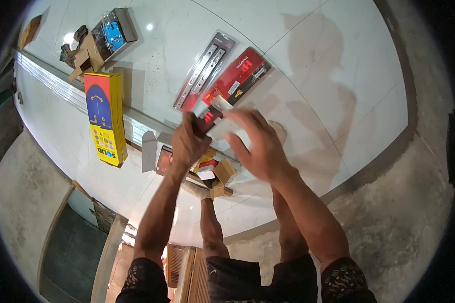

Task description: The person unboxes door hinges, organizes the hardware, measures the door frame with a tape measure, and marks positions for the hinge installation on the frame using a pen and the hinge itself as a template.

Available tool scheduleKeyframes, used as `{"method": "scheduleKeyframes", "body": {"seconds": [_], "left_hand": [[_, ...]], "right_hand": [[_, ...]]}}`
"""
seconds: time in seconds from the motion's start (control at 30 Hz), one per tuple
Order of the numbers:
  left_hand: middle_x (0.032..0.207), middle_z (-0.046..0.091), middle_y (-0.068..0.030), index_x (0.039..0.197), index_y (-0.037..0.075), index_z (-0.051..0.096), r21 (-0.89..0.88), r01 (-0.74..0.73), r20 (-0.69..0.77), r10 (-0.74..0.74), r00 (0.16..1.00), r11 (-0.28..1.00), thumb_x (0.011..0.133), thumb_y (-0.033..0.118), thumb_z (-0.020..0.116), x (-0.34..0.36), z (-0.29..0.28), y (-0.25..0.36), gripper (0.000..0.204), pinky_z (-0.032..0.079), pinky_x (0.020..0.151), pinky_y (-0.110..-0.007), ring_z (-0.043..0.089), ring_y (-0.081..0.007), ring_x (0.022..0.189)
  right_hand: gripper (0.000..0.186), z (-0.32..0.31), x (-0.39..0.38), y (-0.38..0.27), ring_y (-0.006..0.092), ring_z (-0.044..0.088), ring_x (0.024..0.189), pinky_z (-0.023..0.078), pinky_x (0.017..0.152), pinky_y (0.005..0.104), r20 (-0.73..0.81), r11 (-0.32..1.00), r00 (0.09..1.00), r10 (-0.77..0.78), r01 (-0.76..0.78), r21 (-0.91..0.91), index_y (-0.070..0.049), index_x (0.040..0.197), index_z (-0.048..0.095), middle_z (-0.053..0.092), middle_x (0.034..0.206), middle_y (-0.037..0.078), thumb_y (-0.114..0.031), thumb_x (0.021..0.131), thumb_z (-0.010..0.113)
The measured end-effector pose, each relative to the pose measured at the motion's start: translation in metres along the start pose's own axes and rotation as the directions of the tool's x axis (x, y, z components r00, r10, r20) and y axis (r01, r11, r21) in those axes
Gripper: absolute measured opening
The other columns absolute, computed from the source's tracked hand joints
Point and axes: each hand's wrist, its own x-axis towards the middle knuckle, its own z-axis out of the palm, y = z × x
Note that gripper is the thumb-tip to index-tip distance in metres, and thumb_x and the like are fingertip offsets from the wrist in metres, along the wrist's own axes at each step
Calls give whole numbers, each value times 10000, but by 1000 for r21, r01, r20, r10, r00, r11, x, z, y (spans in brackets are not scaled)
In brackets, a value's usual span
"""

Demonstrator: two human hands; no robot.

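Note:
A small dark red box [207, 120] is gripped at its near left end by my left hand [189, 142], whose fingers wrap round it. My right hand [258, 146] is at the box's other end, slightly blurred, with thumb and fingers apart and fingertips close to a pale piece [222, 104] there. Whether that piece is a flap or some contents I cannot tell. Just beyond the hands lie a clear blister pack [203, 70] with metal rails and a long red package [241, 76], side by side on the white tiles.
A tall yellow, red and blue box [104, 121] lies to the left. An opened cardboard box [91, 55] with a blue packet [114, 35] is at the far left. Small opened boxes [222, 174] sit by my feet. A bare wall [394, 212] bounds the floor at right.

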Motion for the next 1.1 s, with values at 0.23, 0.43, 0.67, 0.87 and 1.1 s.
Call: {"method": "scheduleKeyframes", "body": {"seconds": [0.23, 0.43, 0.67, 0.87, 1.1], "left_hand": [[921, 712, -198, 1232, 67, 502, 73, 42, -8, -42, 999, 996, 699, 138, 819, -90, 11, 35, 625, 565, 735, -485, 723, -395, 867], [1026, 704, -149, 1217, 91, 547, 115, 74, -2, -74, 997, 991, 725, 123, 810, -118, 25, 29, 559, 567, 751, -489, 711, -392, 916], [1101, 649, -186, 1263, 54, 518, 115, 100, 51, -107, 993, 988, 740, 102, 801, -137, 36, 29, 597, 576, 787, -492, 689, -399, 967], [1112, 642, -198, 1313, 42, 493, 114, 110, 71, -119, 990, 987, 757, 109, 806, -139, 39, 36, 641, 590, 787, -496, 690, -405, 1007], [1121, 664, -182, 1318, 39, 503, 41, 137, 50, -139, 989, 990, 775, 102, 794, -142, 48, 29, 619, 585, 800, -480, 693, -391, 1002]], "right_hand": [[207, 44, -33, 39, 251, 698, 927, 536, 865, 375, 150, 853, 885, 442, -466, 234, -5, 1041, 697, 728, 985, 146, -174, 927, 734], [239, 52, -63, 58, 172, 649, 782, 517, 753, 345, 246, 793, 813, 528, -575, 201, 4, 953, 712, 727, 845, 84, -234, 961, 719], [256, 58, -78, 64, 181, 629, 732, 503, 710, 353, 186, 778, 797, 574, -602, 178, 14, 974, 676, 694, 800, 112, -241, 996, 663], [256, 53, -70, 75, 144, 600, 737, 511, 712, 342, -2, 718, 749, 662, -634, 287, -5, 1007, 649, 683, 840, 64, -260, 1008, 643], [259, 35, -47, 73, 120, 647, 849, 537, 795, 285, 431, 491, 679, 594, -731, 474, -23, 1077, 664, 708, 917, 57, -202, 923, 772]]}}
